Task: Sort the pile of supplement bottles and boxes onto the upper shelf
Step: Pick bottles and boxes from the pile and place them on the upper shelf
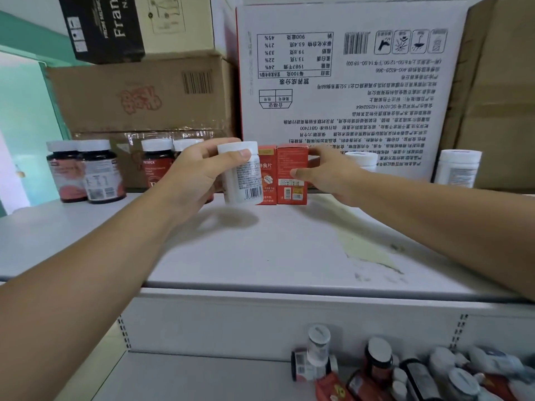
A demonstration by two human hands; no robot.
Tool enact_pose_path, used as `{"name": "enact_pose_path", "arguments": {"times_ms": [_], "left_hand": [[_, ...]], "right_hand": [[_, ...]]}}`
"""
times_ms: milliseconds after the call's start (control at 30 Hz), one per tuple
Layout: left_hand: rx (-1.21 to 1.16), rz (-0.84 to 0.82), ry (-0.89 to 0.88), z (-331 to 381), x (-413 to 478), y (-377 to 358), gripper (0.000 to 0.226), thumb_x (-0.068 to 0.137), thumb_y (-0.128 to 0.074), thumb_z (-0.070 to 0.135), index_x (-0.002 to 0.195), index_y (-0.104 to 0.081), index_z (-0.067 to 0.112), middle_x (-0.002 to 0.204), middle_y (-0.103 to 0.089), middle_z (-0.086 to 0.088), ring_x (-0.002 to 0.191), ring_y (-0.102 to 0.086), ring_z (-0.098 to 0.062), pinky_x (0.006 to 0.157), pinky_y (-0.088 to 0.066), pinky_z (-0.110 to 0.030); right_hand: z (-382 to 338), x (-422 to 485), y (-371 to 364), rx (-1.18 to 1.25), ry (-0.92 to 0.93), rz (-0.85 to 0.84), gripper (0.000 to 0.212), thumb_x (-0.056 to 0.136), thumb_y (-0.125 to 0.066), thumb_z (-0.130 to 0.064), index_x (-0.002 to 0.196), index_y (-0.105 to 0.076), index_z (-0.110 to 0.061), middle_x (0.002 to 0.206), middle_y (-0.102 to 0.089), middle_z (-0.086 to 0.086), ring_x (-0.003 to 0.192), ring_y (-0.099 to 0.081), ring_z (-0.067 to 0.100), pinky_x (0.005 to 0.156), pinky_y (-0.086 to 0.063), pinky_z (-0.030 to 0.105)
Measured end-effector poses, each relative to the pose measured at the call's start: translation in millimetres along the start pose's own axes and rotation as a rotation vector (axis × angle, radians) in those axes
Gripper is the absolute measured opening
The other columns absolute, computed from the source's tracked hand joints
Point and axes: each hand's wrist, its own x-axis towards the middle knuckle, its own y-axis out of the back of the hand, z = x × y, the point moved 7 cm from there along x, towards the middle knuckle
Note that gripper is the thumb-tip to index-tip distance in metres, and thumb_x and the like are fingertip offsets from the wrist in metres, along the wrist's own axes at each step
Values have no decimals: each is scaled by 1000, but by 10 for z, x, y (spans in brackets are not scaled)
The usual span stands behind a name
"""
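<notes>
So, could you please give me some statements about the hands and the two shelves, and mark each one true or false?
1. The left hand holds a white bottle. True.
2. The right hand holds a dark bottle. False: it grips a red box that stands on the upper shelf.
3. A second red box stands right beside the gripped one. True.
4. The lower shelf holds nothing. False: a pile of bottles and boxes lies on it.
5. Dark bottles stand at the left of the upper shelf. True.
</notes>
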Motion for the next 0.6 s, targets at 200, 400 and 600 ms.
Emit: {"name": "enact_pose_path", "arguments": {"times_ms": [200,400,600], "left_hand": [[115,-74,-26,-10,-51,-20,47,70,-83,27,114,-68,17,108,-74,-6,106,-68,-29,91,-55,-40],[337,-177,-54,248,-59,-343,58,62,-86,33,112,-63,18,104,-71,-4,93,-71,-18,76,-58,-31],[537,-216,-146,560,-24,-925,48,59,-72,60,94,-63,29,89,-67,6,77,-60,-9,70,-48,-29]], "right_hand": [[-45,-195,150,-436,-10,-13,55,88,-66,-29,135,-43,-11,119,-57,4,108,-58,23,95,-49,40],[-77,-747,481,-834,171,-156,29,91,-56,-28,120,-58,-24,111,-61,-5,103,-57,16,82,-43,27],[120,-1100,962,-931,184,-158,29,95,-52,-36,120,-63,-25,119,-62,-7,110,-56,14,95,-45,33]]}}
